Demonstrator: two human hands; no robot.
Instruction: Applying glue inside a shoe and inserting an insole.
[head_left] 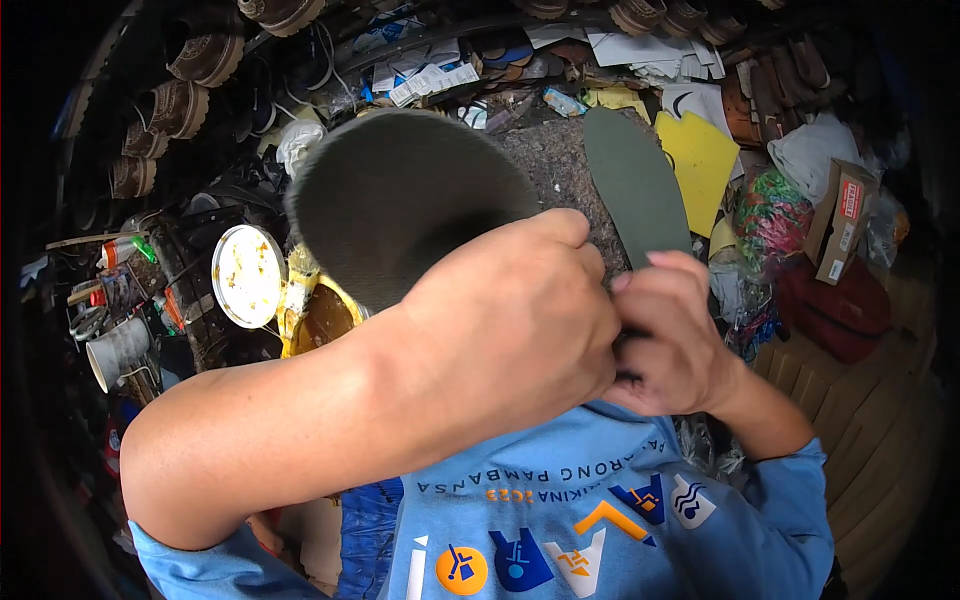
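A dark green, sole-shaped sheet (390, 200) is raised in front of me, its wide rounded end up and to the left. My left hand (520, 300) is closed on it, knuckles toward me, hiding its lower part. Against the left fist, my right hand (672, 340) has its fingers curled around a dark edge that looks like the same piece. Beyond the right hand, a second green sole-shaped piece (635, 180) lies on a rough grey work surface (560, 150).
An open yellow can (325, 315) of brown stuff, its smeared white lid (248, 277) beside it, sits under my left forearm. A white cup (118, 352) lies tipped further left. Brown shoes (180, 105) line the upper left. Yellow sheets (697, 165) and a cardboard box (838, 222) lie right.
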